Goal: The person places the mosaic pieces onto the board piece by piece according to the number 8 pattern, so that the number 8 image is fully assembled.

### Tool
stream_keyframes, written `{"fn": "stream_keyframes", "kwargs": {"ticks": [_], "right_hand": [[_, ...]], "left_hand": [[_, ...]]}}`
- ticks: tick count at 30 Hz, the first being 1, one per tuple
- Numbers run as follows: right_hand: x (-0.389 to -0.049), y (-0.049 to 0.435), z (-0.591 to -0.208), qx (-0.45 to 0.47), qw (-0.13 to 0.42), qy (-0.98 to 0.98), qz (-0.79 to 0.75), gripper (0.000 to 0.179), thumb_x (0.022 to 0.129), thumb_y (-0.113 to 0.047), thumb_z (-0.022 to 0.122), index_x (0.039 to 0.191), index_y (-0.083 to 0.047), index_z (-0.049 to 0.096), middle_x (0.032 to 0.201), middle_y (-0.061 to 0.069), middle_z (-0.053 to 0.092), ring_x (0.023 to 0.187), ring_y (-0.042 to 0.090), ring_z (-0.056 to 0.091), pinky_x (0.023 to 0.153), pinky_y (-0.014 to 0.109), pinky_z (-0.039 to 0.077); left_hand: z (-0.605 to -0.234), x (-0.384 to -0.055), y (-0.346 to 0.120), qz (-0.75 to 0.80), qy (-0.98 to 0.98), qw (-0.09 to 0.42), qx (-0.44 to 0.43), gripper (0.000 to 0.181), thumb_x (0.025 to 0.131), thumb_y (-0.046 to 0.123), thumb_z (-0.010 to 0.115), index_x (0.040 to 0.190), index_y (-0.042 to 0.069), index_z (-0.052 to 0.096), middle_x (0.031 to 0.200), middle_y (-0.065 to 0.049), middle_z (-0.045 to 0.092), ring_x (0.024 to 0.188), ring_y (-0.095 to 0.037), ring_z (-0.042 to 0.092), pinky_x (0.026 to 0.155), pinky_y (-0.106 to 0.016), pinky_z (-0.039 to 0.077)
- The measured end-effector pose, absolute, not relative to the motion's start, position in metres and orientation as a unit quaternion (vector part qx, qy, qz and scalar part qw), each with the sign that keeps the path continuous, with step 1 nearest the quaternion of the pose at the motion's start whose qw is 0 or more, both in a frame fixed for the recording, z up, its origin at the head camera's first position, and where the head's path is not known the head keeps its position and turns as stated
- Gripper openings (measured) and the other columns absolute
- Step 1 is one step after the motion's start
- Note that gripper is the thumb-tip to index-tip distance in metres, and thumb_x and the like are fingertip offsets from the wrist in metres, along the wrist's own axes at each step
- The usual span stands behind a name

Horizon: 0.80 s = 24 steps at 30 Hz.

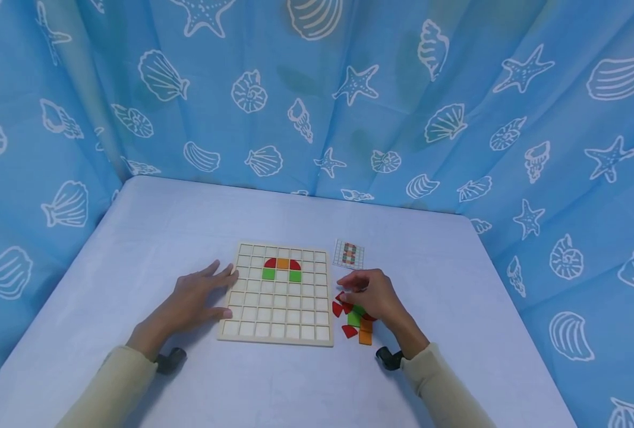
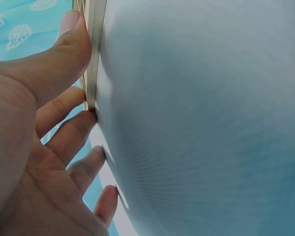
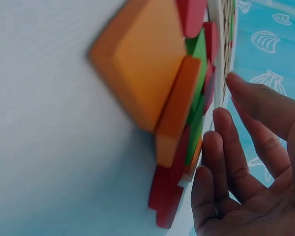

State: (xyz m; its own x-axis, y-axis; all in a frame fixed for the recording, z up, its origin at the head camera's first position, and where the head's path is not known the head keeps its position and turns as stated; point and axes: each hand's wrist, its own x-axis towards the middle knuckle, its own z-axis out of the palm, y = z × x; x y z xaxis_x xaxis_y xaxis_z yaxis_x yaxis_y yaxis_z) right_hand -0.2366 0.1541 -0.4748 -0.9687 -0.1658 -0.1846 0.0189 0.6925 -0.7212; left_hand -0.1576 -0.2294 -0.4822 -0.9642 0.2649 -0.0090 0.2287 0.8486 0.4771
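A pale wooden grid board [image 1: 274,342] lies flat on the table. Set in its upper cells are an orange square [image 1: 282,263], two red rounded pieces [image 1: 270,263] beside it, and two green squares [image 1: 268,274] below those. My left hand [image 1: 201,294] rests at the board's left edge, fingers spread, with the thumb [image 2: 71,54] on its rim. Above a loose pile of red, green and orange pieces [image 1: 353,319], right of the board, hovers my right hand [image 1: 372,292]. Its thumb and index finger are apart, close to a red piece [image 1: 340,295]; no held piece shows.
A small pattern card [image 1: 349,254] with a printed coloured grid lies beyond the pile, near the board's upper right corner. White cloth [image 1: 188,208] covers the table. A blue shell-print curtain [image 1: 306,89] hangs behind and along both sides.
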Motion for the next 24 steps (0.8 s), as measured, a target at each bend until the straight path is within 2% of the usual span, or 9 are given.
{"fn": "stream_keyframes", "kwargs": {"ticks": [11, 19, 24], "right_hand": [[-0.2366, 0.1536, -0.4749, -0.061, 0.125, 0.932, -0.334, 0.019, 0.087, -0.011, 0.088, 0.103, -0.020, 0.083, 0.097, 0.000, 0.073, 0.088, 0.020, 0.061, 0.068, 0.027, 0.057], [-0.2375, 0.1541, -0.4745, -0.087, 0.122, 0.924, -0.353, 0.015, 0.088, -0.011, 0.088, 0.092, -0.017, 0.075, 0.086, 0.000, 0.071, 0.080, 0.018, 0.063, 0.069, 0.027, 0.057], [-0.2359, 0.1493, -0.4737, -0.106, 0.120, 0.905, -0.394, 0.013, 0.089, -0.014, 0.087, 0.095, -0.018, 0.076, 0.084, 0.001, 0.071, 0.077, 0.018, 0.065, 0.069, 0.027, 0.056]], "left_hand": [[-0.4859, -0.1587, -0.2306, 0.240, 0.962, 0.037, 0.127, 0.087, 0.085, 0.034, 0.089, 0.160, 0.014, 0.049, 0.168, -0.013, 0.043, 0.159, -0.049, 0.031, 0.113, -0.078, 0.034], [-0.4844, -0.1584, -0.2309, 0.244, 0.961, 0.033, 0.130, 0.086, 0.085, 0.035, 0.089, 0.159, 0.013, 0.050, 0.167, -0.013, 0.044, 0.158, -0.049, 0.033, 0.112, -0.078, 0.035], [-0.4832, -0.1582, -0.2304, 0.246, 0.960, 0.036, 0.128, 0.086, 0.085, 0.034, 0.089, 0.159, 0.013, 0.050, 0.168, -0.013, 0.043, 0.158, -0.049, 0.032, 0.113, -0.078, 0.034]]}}
